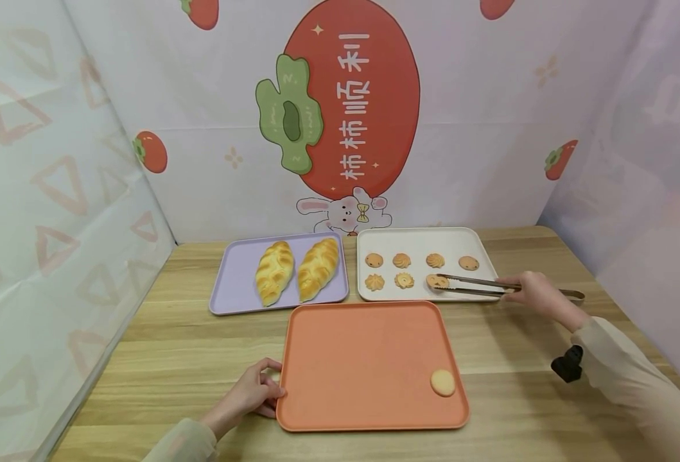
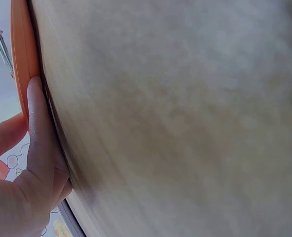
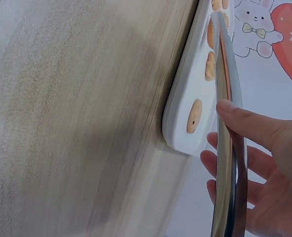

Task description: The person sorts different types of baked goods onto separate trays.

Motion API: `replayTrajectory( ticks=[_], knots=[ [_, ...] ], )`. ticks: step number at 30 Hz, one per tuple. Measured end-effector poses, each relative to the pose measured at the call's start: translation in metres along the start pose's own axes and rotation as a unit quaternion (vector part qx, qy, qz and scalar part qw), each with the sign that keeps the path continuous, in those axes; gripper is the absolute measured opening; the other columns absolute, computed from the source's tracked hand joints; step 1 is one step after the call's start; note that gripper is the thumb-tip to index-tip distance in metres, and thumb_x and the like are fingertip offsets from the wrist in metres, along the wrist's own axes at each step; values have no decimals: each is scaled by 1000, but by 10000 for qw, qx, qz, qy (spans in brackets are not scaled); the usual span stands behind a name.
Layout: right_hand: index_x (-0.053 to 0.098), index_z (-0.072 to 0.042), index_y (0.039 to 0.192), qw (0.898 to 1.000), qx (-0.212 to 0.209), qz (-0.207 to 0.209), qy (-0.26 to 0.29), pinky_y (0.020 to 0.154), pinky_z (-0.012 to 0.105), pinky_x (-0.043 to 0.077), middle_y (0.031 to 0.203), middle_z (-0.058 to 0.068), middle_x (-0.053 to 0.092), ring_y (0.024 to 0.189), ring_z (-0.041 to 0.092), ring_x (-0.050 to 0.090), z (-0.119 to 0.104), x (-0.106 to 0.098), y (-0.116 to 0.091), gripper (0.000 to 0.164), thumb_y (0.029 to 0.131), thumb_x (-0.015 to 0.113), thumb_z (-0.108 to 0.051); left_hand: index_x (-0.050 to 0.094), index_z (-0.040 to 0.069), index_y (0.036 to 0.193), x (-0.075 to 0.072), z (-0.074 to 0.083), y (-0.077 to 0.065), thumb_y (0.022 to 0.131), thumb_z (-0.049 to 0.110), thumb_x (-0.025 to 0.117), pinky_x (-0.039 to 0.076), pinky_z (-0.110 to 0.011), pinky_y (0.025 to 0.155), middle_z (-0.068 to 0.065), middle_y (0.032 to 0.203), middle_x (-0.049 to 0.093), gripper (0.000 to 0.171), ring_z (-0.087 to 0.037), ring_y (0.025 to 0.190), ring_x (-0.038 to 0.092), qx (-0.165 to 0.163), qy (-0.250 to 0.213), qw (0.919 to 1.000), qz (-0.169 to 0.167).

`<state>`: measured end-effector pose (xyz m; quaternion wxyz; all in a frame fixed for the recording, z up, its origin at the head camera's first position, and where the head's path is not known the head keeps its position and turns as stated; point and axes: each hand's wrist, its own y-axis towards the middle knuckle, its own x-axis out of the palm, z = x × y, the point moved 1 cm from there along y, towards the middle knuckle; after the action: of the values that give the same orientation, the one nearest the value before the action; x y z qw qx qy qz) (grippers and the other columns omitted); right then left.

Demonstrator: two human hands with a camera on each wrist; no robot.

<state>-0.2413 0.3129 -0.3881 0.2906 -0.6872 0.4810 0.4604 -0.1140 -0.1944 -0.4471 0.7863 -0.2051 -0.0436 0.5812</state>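
Note:
My right hand grips a pair of metal tongs, thumb on one side and fingers on the other in the right wrist view. The tong tips lie on either side of a round cookie in the front row of the white tray. At the left edge of the orange tray, my left hand holds the rim between thumb and fingers. One plain pale round cookie lies near that tray's right front corner.
Several other cookies, including a swirled one, sit in two rows on the white tray. To its left, a purple tray bears two braided breads. All trays rest on a wooden table, with a printed cloth wall behind.

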Motion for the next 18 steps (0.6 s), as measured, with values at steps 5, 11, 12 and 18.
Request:
replayTrajectory(
  ticks=[5,11,12,18],
  knots=[
    [57,11,107,10000,8,26,-16,48,22,34,92,29,61,55,10,42,2,2,2,38,74,66,-4,36,-10,113,0,0,0,75,-6,58,52,-29,45,-5,66,53,43,-13,52,57,-8,-6,10000,-7],
    [57,11,108,9999,89,19,61,44,22,29,80,22,63,48,8,33,4,4,3,39,74,67,-6,36,-10,113,1,0,-1,76,-6,58,52,-30,45,-6,67,53,44,-14,52,57,-18,21,10000,26],
    [57,11,108,9999,111,12,62,44,22,29,79,21,63,48,8,32,4,4,3,40,74,67,-6,36,-10,113,1,0,-1,76,-6,58,52,-31,45,-6,67,53,44,-14,52,57,-17,27,10000,34],
    [57,11,106,9999,129,-27,-15,53,26,36,95,31,59,60,16,46,4,4,4,40,72,69,-7,36,-10,114,1,1,-1,76,-6,57,52,-30,46,-5,67,53,44,-14,52,57,-35,30,10000,30]
  ],
)
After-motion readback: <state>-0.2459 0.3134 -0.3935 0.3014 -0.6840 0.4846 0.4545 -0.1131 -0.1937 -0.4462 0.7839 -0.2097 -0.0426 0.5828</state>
